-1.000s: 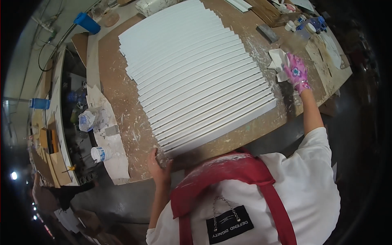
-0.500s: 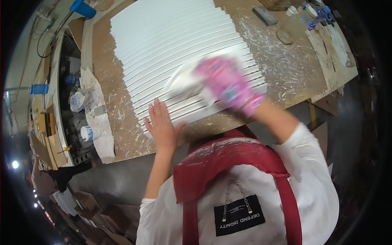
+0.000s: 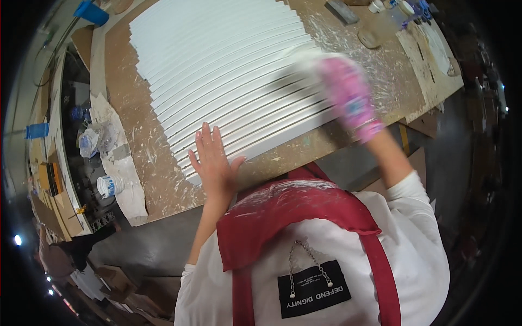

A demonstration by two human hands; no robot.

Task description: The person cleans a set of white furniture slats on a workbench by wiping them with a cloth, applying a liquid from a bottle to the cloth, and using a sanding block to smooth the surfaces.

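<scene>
Many narrow white slats (image 3: 217, 60) lie side by side on the workbench, their ends forming a stepped edge. Bare and flat, my left hand (image 3: 215, 165) rests on the near left slats with its fingers spread. My right hand (image 3: 348, 89), in a pink patterned glove, is over the right ends of the slats and smeared by motion. Under its fingers is a blurred white cloth (image 3: 304, 61), gripped against the slats. The glove hides part of the cloth and the slat ends.
The brown workbench (image 3: 130, 130) is spattered with white. At its far right are a grey block (image 3: 341, 12) and a cloudy jar (image 3: 375, 33). A white tub (image 3: 109, 186) sits at the left edge, with a blue cup (image 3: 91, 12) farther back. Another person (image 3: 57, 261) is at lower left.
My right hand has swept the white cloth rightward and away from me, to the slats' right ends. My left hand stays flat on the slats. The whole view has shifted slightly.
</scene>
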